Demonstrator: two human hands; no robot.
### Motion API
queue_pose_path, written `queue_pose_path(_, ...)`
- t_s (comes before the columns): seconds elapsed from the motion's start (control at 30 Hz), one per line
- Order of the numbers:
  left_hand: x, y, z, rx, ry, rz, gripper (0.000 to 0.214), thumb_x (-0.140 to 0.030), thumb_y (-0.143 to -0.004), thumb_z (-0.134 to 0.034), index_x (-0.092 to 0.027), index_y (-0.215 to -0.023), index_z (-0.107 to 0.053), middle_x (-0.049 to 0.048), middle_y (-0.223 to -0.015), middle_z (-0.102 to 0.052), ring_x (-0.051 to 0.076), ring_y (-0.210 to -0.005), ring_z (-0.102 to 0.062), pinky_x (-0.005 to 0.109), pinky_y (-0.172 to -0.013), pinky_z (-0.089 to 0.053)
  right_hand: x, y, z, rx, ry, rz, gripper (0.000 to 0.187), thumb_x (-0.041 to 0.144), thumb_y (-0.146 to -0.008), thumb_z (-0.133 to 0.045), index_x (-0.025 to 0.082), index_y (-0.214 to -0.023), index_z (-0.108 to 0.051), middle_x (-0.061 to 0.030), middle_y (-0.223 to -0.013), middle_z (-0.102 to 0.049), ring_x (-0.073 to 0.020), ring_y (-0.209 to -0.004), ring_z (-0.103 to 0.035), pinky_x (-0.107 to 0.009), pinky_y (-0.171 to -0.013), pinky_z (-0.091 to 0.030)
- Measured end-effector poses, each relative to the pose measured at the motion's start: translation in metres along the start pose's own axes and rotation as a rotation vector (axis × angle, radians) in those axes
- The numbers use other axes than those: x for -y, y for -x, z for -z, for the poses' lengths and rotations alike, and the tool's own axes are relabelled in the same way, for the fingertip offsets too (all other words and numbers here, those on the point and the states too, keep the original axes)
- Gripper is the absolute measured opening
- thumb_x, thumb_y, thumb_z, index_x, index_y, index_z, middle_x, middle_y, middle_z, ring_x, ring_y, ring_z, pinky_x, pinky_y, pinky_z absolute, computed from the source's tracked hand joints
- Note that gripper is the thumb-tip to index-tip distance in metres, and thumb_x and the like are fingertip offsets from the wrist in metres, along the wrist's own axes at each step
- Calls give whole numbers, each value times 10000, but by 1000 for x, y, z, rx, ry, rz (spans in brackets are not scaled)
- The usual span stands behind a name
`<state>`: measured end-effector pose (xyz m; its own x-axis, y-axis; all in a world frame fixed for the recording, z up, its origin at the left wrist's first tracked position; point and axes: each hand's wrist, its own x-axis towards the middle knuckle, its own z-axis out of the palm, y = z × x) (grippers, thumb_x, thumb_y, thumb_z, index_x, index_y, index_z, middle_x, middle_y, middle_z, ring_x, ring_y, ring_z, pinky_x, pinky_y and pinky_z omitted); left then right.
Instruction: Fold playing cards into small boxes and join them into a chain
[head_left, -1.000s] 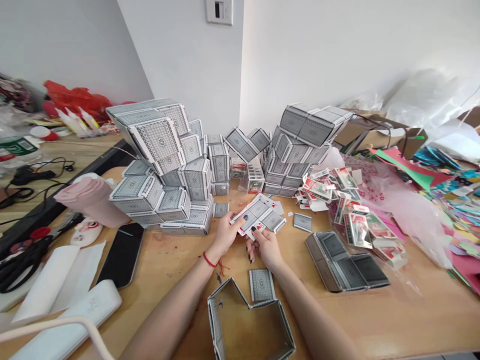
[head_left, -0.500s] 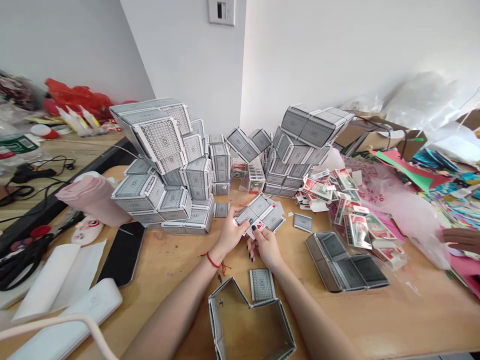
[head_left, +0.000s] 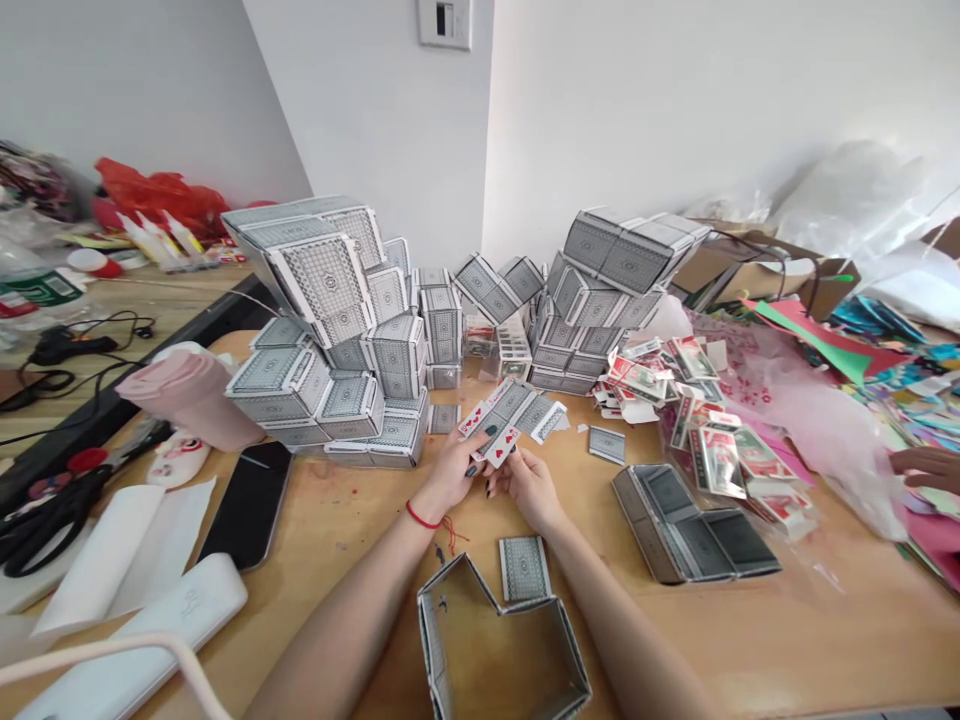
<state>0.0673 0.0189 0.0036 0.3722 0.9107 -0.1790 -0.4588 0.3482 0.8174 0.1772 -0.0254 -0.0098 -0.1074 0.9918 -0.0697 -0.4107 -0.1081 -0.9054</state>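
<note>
Several playing cards [head_left: 504, 445] with red hearts showing are between my two hands. My left hand [head_left: 455, 468] is closed on them, with the thumb pressed on top. My right hand [head_left: 531, 487] grips their near right edge, fingers curled underneath. Just beyond, grey-backed playing cards [head_left: 536, 412] lie fanned out; whether they touch the held ones I cannot tell. Below my hands a single card [head_left: 524, 569] lies back up against an open L-shaped frame [head_left: 559, 612] made of cards. Another loose card [head_left: 606, 444] rests to the right.
Card-built block stacks stand at left [head_left: 300, 385] and right [head_left: 600, 295]. An L-shaped card block [head_left: 694, 540] and a heap of red card boxes [head_left: 720, 460] lie right. On the left are a phone [head_left: 247, 503], white power bank [head_left: 150, 645] and scissors [head_left: 52, 525]. Another person's hand [head_left: 930, 468] shows at far right.
The held cards have turned so that more heart faces show. My right fingers have shifted to the cards' lower right edge. The blocks have stayed in place.
</note>
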Motion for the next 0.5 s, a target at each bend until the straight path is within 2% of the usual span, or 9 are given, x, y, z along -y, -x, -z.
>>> queue_pose_path(0.1,1,3,-4,25,3,39,315,-317,-644,-629,-140,-868,-496,-60,-505,-476,33,-325,-359,168,-303,-280,-2,-4,3,-44,14,-9,356,542,-697,-520,186,-696,-506,-27,-607,-600,-139,-514,-557,-237,-425,-423)
queue_pose_path(0.27,9,6,-9,-46,-57,-60,409,-354,-632,-655,-176,-930,-437,-43,-654,-544,29,-375,-424,147,-314,-277,-4,-7,5,-81,72,-18,405,599,-683,-488,194,-683,-492,-7,-546,-571,-125,-464,-513,-241,-433,-418)
queue_pose_path(0.4,13,4,-11,-112,-135,-133,446,-378,-625,-662,-203,-927,-385,-67,-645,-527,26,-364,-412,158,-335,-297,-6,-8,4,-98,157,-11,457,637,-717,-400,190,-656,-471,6,-488,-532,-102,-387,-454,-222,-379,-371)
queue_pose_path(0.5,14,5,-12,-97,-209,-137,444,-387,-654,-636,-211,-962,-370,-75,-611,-512,28,-350,-400,159,-330,-278,-5,-7,3,-130,210,6,478,648,-735,-352,198,-600,-438,21,-430,-477,-92,-347,-410,-211,-339,-315)
